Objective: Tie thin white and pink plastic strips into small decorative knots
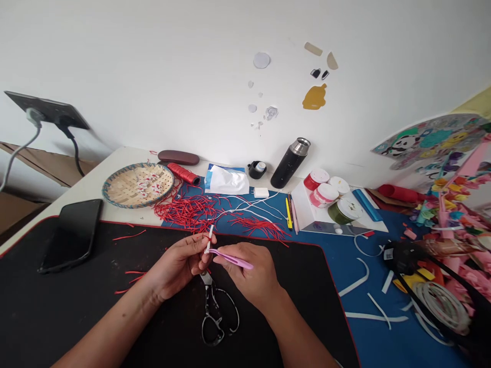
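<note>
My left hand (180, 260) pinches a narrow white strip (210, 233) between thumb and fingers, and the strip points upward. A bit of red shows at the fingertips, too small to make out. In my right hand (258, 271) is a pair of pink tweezers (238, 260). Its tip meets the lower part of the strip, close to my left fingertips. Black-handled scissors (208, 301) lie on the black mat (153, 332) just below both hands, their blades partly covered by the left fingers. Beyond the hands is a heap of cut red cords (187, 210).
A woven basket (115, 186) with small white-and-red pieces stands behind a phone (74, 230) at left. Further back are a red thread spool (183, 174), tissues (227, 180) and a black flask (289, 163). Paint jars (324, 196), white strips (376, 317) and colourful paper crafts (452, 209) occupy the right.
</note>
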Tool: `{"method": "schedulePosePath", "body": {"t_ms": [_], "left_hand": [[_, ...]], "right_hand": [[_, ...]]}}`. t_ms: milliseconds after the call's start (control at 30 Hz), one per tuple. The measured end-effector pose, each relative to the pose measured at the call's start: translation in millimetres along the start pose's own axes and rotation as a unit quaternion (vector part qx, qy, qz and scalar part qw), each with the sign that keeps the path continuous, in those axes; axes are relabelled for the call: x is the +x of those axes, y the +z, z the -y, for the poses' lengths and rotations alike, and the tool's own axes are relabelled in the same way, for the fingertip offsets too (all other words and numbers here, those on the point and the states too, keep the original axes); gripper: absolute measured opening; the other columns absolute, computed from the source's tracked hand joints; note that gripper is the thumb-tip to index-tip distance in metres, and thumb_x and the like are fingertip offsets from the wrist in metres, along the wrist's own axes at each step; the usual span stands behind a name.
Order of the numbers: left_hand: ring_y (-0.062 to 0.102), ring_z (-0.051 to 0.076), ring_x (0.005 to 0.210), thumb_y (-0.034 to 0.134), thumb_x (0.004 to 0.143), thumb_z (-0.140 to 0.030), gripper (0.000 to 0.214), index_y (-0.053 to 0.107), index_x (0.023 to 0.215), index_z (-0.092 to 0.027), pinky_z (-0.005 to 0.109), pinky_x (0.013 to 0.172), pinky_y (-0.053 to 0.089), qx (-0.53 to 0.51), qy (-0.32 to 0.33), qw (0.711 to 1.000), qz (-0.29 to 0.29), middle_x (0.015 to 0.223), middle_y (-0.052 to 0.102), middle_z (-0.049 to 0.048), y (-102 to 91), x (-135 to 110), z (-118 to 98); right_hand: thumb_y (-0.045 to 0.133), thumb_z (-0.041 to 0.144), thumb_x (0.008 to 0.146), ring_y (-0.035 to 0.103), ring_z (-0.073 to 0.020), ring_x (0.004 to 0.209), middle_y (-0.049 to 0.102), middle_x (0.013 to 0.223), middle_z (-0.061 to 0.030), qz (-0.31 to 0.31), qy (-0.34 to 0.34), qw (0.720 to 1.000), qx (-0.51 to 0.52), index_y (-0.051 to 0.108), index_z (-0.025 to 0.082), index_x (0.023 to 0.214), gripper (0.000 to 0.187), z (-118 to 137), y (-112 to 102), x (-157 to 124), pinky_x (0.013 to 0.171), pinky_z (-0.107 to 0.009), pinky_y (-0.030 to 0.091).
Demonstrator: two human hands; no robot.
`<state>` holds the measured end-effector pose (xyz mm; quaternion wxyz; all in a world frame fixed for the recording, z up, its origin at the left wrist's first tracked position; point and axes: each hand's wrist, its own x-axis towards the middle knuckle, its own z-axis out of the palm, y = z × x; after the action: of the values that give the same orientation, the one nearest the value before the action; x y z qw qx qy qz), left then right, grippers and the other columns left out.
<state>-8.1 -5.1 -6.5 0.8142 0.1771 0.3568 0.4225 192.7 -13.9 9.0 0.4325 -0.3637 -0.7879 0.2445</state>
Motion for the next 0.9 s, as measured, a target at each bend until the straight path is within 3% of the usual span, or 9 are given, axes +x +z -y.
{"method": "schedulePosePath", "body": {"t_ms": [233, 567, 733, 900], "left_hand": [[0.054, 0.010, 0.048, 0.096, 0.076, -0.033, 0.028, 0.081, 0.090, -0.013, 0.017, 0.044, 0.040, 0.057, 0.052, 0.997, -0.006, 0.059, 0.068, 0.0029, 2.9, -1.6, 0.6], [0.060, 0.013, 0.053, 0.088, 0.084, -0.048, 0.033, 0.078, 0.094, -0.017, 0.021, 0.049, 0.044, 0.195, 0.087, 0.977, 0.019, 0.067, 0.071, 0.0036, -3.1, -3.7, -0.3], [0.063, 0.014, 0.058, 0.082, 0.089, -0.053, 0.037, 0.075, 0.089, -0.017, 0.023, 0.053, 0.047, 0.259, 0.085, 0.961, 0.047, 0.072, 0.072, 0.0043, -5.4, -3.9, -2.2], [0.059, 0.012, 0.056, 0.081, 0.089, -0.056, 0.041, 0.072, 0.089, -0.016, 0.021, 0.051, 0.044, 0.286, 0.067, 0.954, 0.062, 0.070, 0.071, 0.0020, -4.5, -5.7, -5.0]], "right_hand": [[0.064, 0.040, 0.107, 0.081, -0.0191, 0.081, 0.085, 0.090, -0.0033, -0.001, 0.030, 1.000, 0.007, 0.079, 0.024, 0.101, 0.023, 2.1, -1.5, 0.8, 0.075, -0.027, 0.060], [0.068, 0.038, 0.102, 0.073, -0.0160, 0.073, 0.080, 0.086, -0.0012, 0.034, 0.190, 0.975, 0.112, 0.081, 0.024, 0.088, 0.024, 9.4, -6.8, 7.1, 0.066, -0.023, 0.052], [0.068, 0.040, 0.099, 0.046, -0.0092, 0.042, 0.058, 0.054, 0.0057, 0.068, 0.297, 0.932, 0.197, 0.073, 0.019, 0.083, 0.027, 2.2, -4.8, 6.2, 0.044, -0.021, 0.032], [0.075, 0.049, 0.092, 0.041, -0.0073, 0.036, 0.050, 0.047, 0.0094, 0.097, 0.385, 0.869, 0.296, 0.065, 0.018, 0.082, 0.034, -9.9, -0.1, 3.6, 0.039, -0.020, 0.026]]}}
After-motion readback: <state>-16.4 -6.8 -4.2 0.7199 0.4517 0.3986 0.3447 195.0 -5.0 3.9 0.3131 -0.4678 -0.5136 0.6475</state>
